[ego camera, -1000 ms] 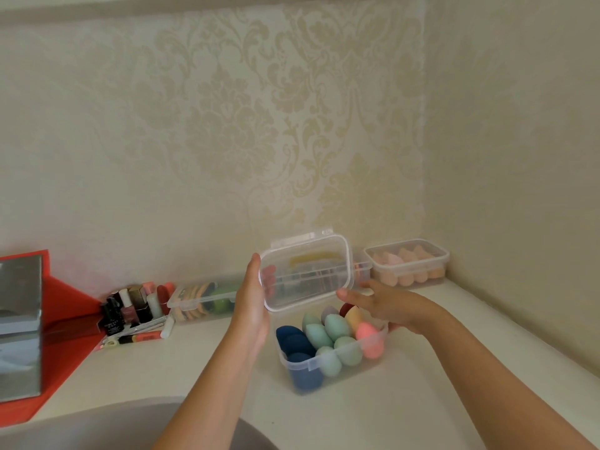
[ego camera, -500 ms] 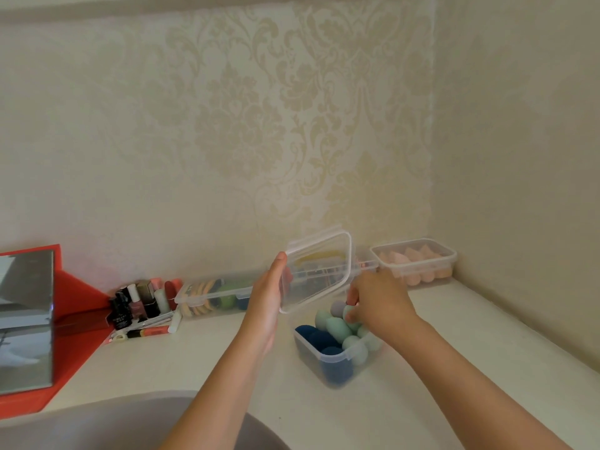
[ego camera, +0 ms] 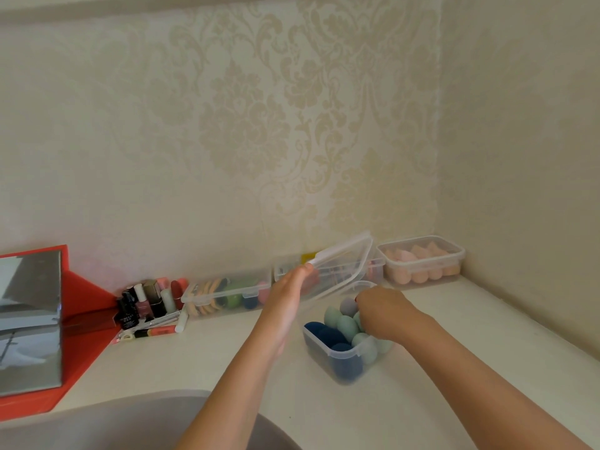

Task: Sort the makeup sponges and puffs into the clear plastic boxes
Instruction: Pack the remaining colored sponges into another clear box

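So, low and just right of centre in the frame, an open box of clear plastic stands on the pale surface. It is packed with egg-shaped sponges: navy sponges along its left side, green sponges in the middle and a grey sponge toward the far end.

The right hand reaches in from the lower right and rests knuckles-up on the sponges at the box's right side. Its fingers curl down among them; whether they pinch a sponge cannot be told.

The left hand comes up from the bottom centre and holds the clear lid, fingers clamped on its left edge. The lid hangs tilted in the air above and behind the open box, its far end higher, toward the right.

In the right corner, against the wall, a closed box holds peach sponges. Left of centre, along the wall, a long box carries flat puffs with a few green and blue items beside them. A further clear box sits behind the lid, its contents too blurred to name.

Further left stands a cluster of small bottles, with some tubes lying in front of it. At the left edge a red tray carries a mirror. Along the bottom left curves the rim of a sink.
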A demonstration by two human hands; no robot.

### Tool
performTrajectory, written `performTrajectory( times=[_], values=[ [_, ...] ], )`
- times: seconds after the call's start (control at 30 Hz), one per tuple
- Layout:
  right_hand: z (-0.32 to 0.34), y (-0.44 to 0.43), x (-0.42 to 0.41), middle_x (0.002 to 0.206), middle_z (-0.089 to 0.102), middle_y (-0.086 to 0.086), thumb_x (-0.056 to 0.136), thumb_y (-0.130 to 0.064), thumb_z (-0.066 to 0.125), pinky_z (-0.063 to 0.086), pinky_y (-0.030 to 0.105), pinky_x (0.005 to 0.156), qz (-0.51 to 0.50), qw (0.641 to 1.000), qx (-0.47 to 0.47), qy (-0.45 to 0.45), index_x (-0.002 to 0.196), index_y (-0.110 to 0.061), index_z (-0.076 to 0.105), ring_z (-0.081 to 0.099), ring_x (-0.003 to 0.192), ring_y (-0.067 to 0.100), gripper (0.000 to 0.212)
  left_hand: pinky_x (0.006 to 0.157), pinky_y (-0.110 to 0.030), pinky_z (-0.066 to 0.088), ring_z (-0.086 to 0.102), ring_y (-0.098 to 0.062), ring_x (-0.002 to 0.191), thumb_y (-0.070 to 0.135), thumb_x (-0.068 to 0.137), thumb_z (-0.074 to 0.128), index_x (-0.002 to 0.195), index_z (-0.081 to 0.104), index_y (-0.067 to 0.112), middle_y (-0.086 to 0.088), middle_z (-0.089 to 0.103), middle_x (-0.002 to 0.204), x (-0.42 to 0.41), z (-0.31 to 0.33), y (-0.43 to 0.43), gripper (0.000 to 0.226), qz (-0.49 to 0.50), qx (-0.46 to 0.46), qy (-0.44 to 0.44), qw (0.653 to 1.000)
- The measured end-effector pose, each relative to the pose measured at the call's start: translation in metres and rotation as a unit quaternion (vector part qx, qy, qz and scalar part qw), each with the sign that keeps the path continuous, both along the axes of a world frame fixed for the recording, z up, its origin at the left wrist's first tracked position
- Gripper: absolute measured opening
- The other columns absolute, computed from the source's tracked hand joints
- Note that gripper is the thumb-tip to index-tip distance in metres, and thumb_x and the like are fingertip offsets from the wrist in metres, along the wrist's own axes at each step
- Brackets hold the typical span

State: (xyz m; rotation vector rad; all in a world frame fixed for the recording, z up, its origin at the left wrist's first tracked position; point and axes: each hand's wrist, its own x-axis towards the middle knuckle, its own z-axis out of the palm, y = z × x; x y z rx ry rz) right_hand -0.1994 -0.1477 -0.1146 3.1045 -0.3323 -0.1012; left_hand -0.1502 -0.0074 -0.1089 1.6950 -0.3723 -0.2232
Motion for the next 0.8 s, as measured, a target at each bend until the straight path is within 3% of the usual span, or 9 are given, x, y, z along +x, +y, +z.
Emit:
performTrajectory(
  times=[0.1, 0.2, 0.3, 0.37, 0.43, 0.47, 0.63, 0.73, 0.8],
  values=[
    [0.004, -0.001, 0.007, 0.113, 0.058, 0.009, 0.093, -0.007, 0.043, 0.043, 0.030, 0.082, -0.010, 0.999, 0.011, 0.040, 0.120, -0.012, 0.058, 0.056, 0.108, 0.027, 0.031, 0.110, -0.045, 0.031, 0.053, -0.011, 0.117, 0.072, 0.053, 0.046, 0.105, 0.068, 0.039, 0.015, 0.067, 0.113, 0.001, -0.001, 0.002, 0.065, -0.005, 0.001, 0.002, 1.000],
    [0.002, -0.001, 0.011, 0.082, 0.049, 0.005, 0.091, -0.014, 0.048, 0.037, 0.027, 0.069, -0.059, 0.996, 0.059, -0.030, 0.105, -0.011, 0.061, 0.050, 0.086, 0.023, 0.019, 0.111, -0.043, 0.030, 0.053, -0.007, 0.117, 0.068, 0.057, 0.047, 0.109, 0.066, 0.038, 0.017, 0.066, 0.114, 0.001, -0.002, 0.003, 0.064, -0.019, 0.012, -0.007, 1.000],
    [-0.007, -0.006, 0.009, 0.082, 0.054, 0.002, 0.085, -0.021, 0.062, 0.041, 0.028, 0.069, -0.082, 0.987, 0.044, -0.132, 0.094, -0.014, 0.064, 0.055, 0.079, 0.022, 0.011, 0.109, -0.039, 0.033, 0.051, -0.006, 0.118, 0.070, 0.056, 0.046, 0.114, 0.063, 0.038, 0.017, 0.062, 0.121, 0.000, -0.003, 0.003, 0.068, -0.028, 0.021, -0.023, 0.999],
    [-0.009, -0.014, 0.006, 0.086, 0.064, 0.001, 0.079, -0.028, 0.071, 0.045, 0.027, 0.071, -0.089, 0.979, 0.071, -0.167, 0.088, -0.016, 0.067, 0.063, 0.084, 0.021, 0.015, 0.102, -0.033, 0.035, 0.050, -0.005, 0.114, 0.065, 0.068, 0.048, 0.111, 0.063, 0.037, 0.016, 0.061, 0.117, -0.004, -0.002, 0.002, 0.053, -0.034, 0.031, -0.038, 0.998],
    [-0.007, -0.023, 0.003, 0.085, 0.070, 0.000, 0.075, -0.029, 0.076, 0.050, 0.028, 0.073, -0.085, 0.969, 0.149, -0.175, 0.079, -0.016, 0.070, 0.066, 0.082, 0.017, 0.014, 0.093, -0.029, 0.034, 0.049, -0.001, 0.098, 0.048, 0.088, 0.050, 0.093, 0.059, 0.039, 0.018, 0.056, 0.100, -0.006, -0.002, -0.002, 0.014, -0.029, 0.040, -0.051, 0.997],
    [-0.005, -0.029, 0.002, 0.079, 0.071, 0.000, 0.075, -0.027, 0.076, 0.051, 0.027, 0.071, -0.077, 0.960, 0.197, -0.181, 0.074, -0.015, 0.070, 0.065, 0.076, 0.015, 0.013, 0.090, -0.027, 0.033, 0.046, 0.002, 0.089, 0.039, 0.093, 0.049, 0.084, 0.053, 0.040, 0.021, 0.048, 0.092, -0.008, -0.002, -0.003, 0.010, -0.038, 0.040, -0.058, 0.997],
    [0.000, -0.062, 0.003, 0.056, 0.058, 0.005, 0.084, -0.018, 0.066, 0.041, 0.027, 0.063, -0.117, 0.851, 0.450, -0.244, 0.063, -0.011, 0.057, 0.052, 0.054, 0.016, 0.024, 0.067, -0.011, 0.033, 0.041, 0.007, 0.080, 0.032, 0.097, 0.043, 0.087, 0.048, 0.043, 0.023, 0.041, 0.089, -0.008, -0.005, 0.003, 0.016, -0.107, 0.109, -0.101, 0.983],
    [-0.007, -0.084, 0.010, 0.065, 0.055, 0.011, 0.090, -0.016, 0.058, 0.042, 0.035, 0.070, -0.181, 0.757, 0.516, -0.359, 0.073, -0.007, 0.057, 0.049, 0.065, 0.023, 0.019, 0.076, -0.006, 0.033, 0.044, 0.012, 0.101, 0.032, 0.095, 0.048, 0.112, 0.054, 0.047, 0.024, 0.050, 0.114, 0.000, -0.013, 0.010, 0.023, -0.149, 0.145, -0.136, 0.969],
    [-0.009, -0.091, 0.011, 0.080, 0.059, 0.010, 0.095, -0.025, 0.050, 0.046, 0.036, 0.076, -0.187, 0.708, 0.565, -0.379, 0.094, -0.007, 0.060, 0.053, 0.074, 0.024, 0.020, 0.087, -0.008, 0.034, 0.042, 0.006, 0.119, 0.032, 0.092, 0.056, 0.122, 0.053, 0.047, 0.024, 0.046, 0.128, 0.003, -0.022, 0.014, 0.034, -0.182, 0.172, -0.175, 0.952]
  ],
)
